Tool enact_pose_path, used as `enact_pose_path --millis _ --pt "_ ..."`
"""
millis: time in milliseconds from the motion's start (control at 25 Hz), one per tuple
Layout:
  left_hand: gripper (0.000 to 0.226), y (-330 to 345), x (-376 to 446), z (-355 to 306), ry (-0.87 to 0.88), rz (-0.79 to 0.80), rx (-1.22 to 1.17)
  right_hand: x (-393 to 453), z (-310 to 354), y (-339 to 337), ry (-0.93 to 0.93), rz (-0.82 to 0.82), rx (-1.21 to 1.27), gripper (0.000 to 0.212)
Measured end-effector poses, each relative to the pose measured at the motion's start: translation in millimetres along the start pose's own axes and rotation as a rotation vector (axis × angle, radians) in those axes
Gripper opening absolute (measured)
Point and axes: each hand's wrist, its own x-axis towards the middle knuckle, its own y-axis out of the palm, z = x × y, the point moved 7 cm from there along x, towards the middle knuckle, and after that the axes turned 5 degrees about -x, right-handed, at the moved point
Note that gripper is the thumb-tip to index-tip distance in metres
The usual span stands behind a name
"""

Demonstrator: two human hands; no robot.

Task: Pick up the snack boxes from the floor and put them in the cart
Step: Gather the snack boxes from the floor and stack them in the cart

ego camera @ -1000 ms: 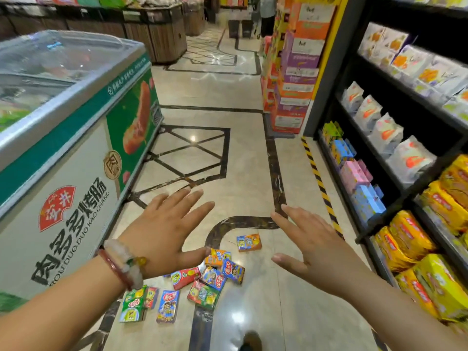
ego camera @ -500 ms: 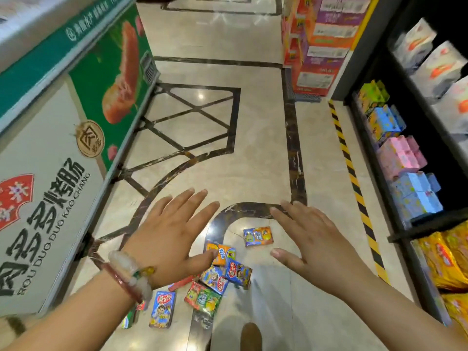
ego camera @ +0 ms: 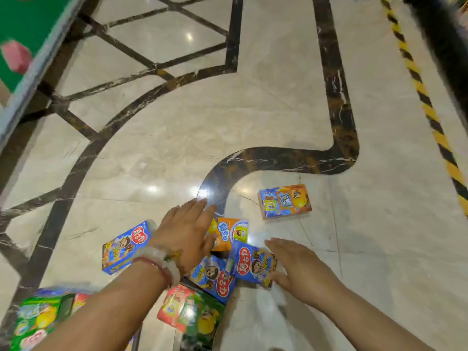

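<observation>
Several colourful snack boxes lie scattered on the marble floor. My left hand (ego camera: 187,231), fingers straight, hovers over an orange box (ego camera: 231,236) and beside a blue box (ego camera: 124,247). Stretched open, my right hand (ego camera: 296,267) touches the right edge of a blue box with a red logo (ego camera: 250,263). Another blue box (ego camera: 215,277) lies below the two hands, with a red and green box (ego camera: 190,310) nearer me. An orange and blue box (ego camera: 285,201) lies apart, further right. A green box (ego camera: 38,320) sits at the bottom left. No cart is in view.
A freezer's green side (ego camera: 22,46) runs along the upper left. The dark foot of a shelf (ego camera: 445,46) stands at the upper right, behind a yellow and black floor stripe (ego camera: 428,107). Bare marble floor (ego camera: 228,117) spreads ahead.
The view has dropped close to the floor. Both hands have come down from above the pile to the boxes, the right one reaching the blue box's edge.
</observation>
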Motion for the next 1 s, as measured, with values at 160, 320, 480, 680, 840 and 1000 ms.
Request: enact_pose_path --millis 160,320,480,680,840,1000 --pt "0.072 120.0 88.9 48.8 -0.039 0.132 0.058 86.4 -35.2 116.6 -0.057 0.203 0.052 0.080" --pt "0.063 174.4 140.6 70.3 -0.082 0.217 0.036 135.2 -36.2 156.1 -0.111 0.296 0.112 0.066" --pt "0.062 192.9 159.8 70.6 -0.093 0.365 0.009 145.3 -38.0 161.1 -0.067 0.388 0.159 0.058" --pt "0.058 204.2 169.7 74.2 -0.102 0.459 -0.065 140.2 -53.5 164.2 0.026 0.379 0.505 0.054" --pt "0.051 147.7 127.8 76.8 -0.284 0.233 -0.359 96.2 -56.4 123.6 0.199 0.229 0.899 0.038" --pt "0.043 75.5 46.7 66.1 -0.552 0.063 -0.899 27.0 -43.4 54.1 0.369 0.138 1.301 0.038"
